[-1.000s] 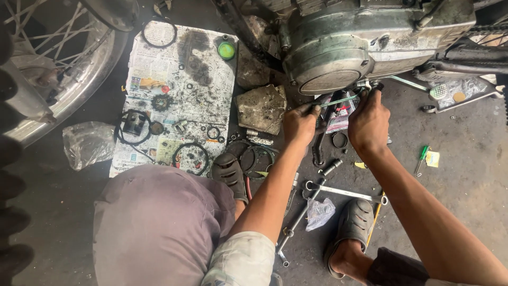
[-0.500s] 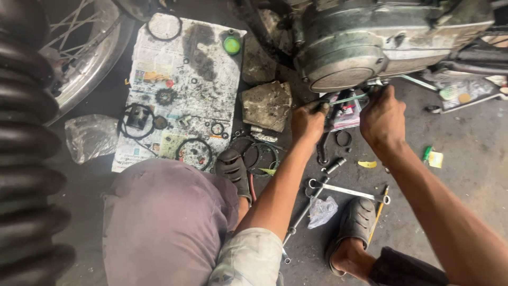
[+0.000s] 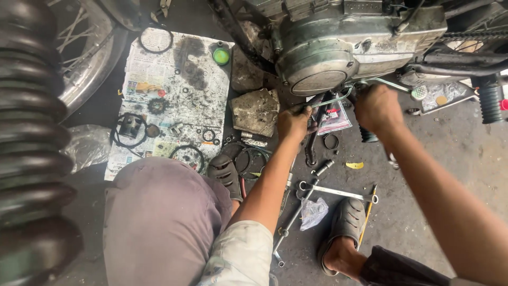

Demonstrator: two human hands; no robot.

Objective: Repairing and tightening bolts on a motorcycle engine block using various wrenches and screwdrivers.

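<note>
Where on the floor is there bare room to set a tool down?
Bare concrete lies right of the yellow scrap, below the black footpeg. Between the printed newspaper sheet and the grey sandal it is crowded with steel wrenches and black rubber rings.

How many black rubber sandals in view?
2: one black rubber sandal beside the left knee, near the newspaper sheet; the other black rubber sandal on the right foot. Others may be hidden.
</note>
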